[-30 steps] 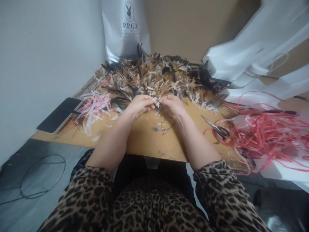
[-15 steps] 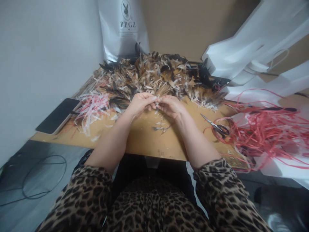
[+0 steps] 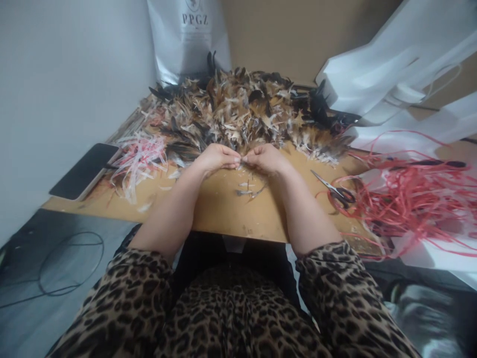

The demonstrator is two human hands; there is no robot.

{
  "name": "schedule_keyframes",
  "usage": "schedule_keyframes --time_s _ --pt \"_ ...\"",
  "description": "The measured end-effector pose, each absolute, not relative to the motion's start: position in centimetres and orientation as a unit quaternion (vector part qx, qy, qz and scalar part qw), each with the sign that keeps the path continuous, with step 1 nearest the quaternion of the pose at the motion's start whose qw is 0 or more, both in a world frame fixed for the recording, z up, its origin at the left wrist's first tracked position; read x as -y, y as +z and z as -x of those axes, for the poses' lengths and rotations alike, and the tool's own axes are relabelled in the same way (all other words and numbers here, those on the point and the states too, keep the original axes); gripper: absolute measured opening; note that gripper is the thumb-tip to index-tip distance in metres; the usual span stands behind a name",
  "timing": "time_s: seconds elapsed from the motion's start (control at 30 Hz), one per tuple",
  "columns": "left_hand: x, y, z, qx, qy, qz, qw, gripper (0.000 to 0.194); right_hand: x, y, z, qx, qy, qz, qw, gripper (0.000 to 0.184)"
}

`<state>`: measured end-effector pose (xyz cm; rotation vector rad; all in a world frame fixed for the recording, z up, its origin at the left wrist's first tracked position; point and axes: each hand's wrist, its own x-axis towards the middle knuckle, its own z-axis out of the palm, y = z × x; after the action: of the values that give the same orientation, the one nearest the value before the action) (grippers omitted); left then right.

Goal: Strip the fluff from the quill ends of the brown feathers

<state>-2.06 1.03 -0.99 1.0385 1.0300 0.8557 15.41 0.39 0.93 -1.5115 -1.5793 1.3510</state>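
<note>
My left hand [image 3: 216,158] and my right hand [image 3: 266,158] meet fingertip to fingertip over the brown board [image 3: 223,214], both pinched shut on a small pale feather [image 3: 243,160] held between them. Right behind my hands lies a big heap of brown, black and white feathers [image 3: 242,109]. A few loose feather bits [image 3: 249,190] lie on the board just below my hands.
Scissors [image 3: 335,190] lie on the board to the right, beside a tangle of red strips [image 3: 410,199]. Pink and white strips [image 3: 139,156] and a dark phone [image 3: 82,170] sit at the left. A silver bag [image 3: 190,35] and white bags [image 3: 402,64] stand behind.
My hands stayed pinched together, working the small feather with slight finger shifts. The view tipped a little, so everything sits slightly lower and closer in frame.
</note>
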Motion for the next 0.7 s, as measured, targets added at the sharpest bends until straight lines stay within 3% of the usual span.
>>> schedule_keyframes --time_s 0.3,0.6,0.7 --pt "-1.3 -1.4 1.8 -0.465 0.369 -0.496 0.634 0.014 -0.3 1.0 -14.9 0.613 0.489 0.554 0.28 0.027" --pt "-1.4 -1.3 2.2 -0.46 0.34 -0.577 0.583 0.016 -0.2 0.4 -14.1 0.583 0.515 0.52 0.353 0.027" --pt "-1.4 -1.0 2.6 -0.451 0.335 -0.589 0.581 0.018 -0.5 0.3 -14.3 0.56 0.549 0.482 0.39 0.018"
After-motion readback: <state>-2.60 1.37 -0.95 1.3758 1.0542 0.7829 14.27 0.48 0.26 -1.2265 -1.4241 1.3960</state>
